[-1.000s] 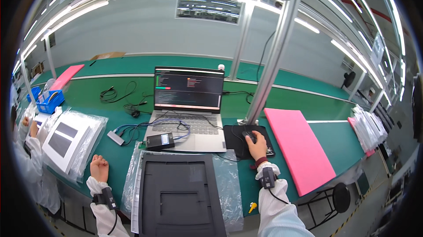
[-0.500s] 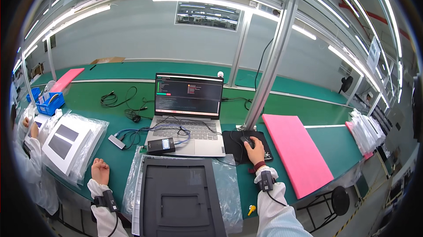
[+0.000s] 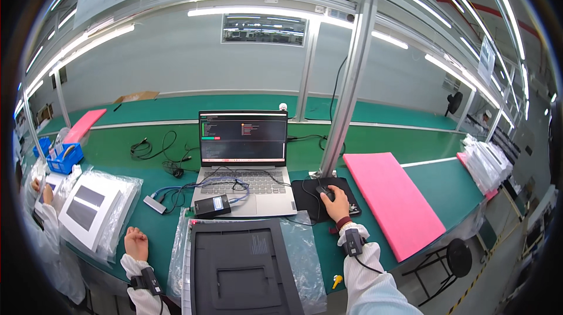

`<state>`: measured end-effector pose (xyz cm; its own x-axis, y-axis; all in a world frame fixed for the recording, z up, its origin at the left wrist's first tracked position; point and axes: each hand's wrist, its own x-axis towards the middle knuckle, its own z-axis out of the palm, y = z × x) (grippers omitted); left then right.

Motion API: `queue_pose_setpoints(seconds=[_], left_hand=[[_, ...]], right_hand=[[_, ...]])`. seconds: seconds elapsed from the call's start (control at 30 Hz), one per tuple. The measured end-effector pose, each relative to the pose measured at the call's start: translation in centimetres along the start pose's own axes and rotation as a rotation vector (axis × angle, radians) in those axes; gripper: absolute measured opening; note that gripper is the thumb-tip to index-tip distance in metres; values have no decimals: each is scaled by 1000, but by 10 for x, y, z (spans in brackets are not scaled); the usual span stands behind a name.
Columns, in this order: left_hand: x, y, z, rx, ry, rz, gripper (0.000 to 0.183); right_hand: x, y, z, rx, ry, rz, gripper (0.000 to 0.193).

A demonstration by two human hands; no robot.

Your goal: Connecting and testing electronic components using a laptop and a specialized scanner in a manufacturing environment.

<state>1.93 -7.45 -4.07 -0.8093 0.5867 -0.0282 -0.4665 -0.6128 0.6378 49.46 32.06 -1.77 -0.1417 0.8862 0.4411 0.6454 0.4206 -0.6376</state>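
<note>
Right hand (image 3: 335, 203): right of centre in the frame, laid over the mouse (image 3: 324, 192), fingers bent around it.
Left hand (image 3: 136, 243): lower left, at the bench (image 3: 448, 180) edge, well apart from the right hand. Fingers curled in, loose fist. Nothing shows in it; can't tell if it hides anything.
Mouse: right of centre, on the black mouse pad (image 3: 305, 199), partly hidden by the right hand. Should be light, stiff, a bit slick. Best hold: thumb one side, outer fingers the other, palm low.
Laptop (image 3: 243, 139): centre, open, screen lit. Hinge likely the weak spot; hold by the base.
Black box (image 3: 212, 205): on the laptop's near left part, blue cable (image 3: 240, 199) at its right end. Looks hard and light; grip the long sides, don't pull the cable.
Dark panel (image 3: 243, 268): bottom centre, over clear plastic (image 3: 300, 244). Looks thin, stiff; take opposite edges, face probably scratches.
Clear plastic: soft, slippery, so the panel could slide.
Pink slab (image 3: 393, 201): right side, just beside the right hand, not touching. Looks like foam: very light, dents easily. Flat palms on long edges.
Yellow bit (image 3: 336, 281): bottom, right of centre. Too small to identify.
Co-worker's hand (image 3: 47, 193): far left, other person; what it holds is unclear.
</note>
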Motion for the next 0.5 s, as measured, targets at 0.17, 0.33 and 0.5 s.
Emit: queue_pose_setpoints(seconds=[0.17,0.33,0.5], left_hand=[[-2,0,6,-4,48,-18,27],[1,0,-7,-41,44,-37,27],[1,4,-10,-81,-4,-54,27]], right_hand=[[-1,0,-3,-20,11,15,48],[0,-4,-5,-40,1,8,49],[-1,-3,-3,-46,-12,17,50]])
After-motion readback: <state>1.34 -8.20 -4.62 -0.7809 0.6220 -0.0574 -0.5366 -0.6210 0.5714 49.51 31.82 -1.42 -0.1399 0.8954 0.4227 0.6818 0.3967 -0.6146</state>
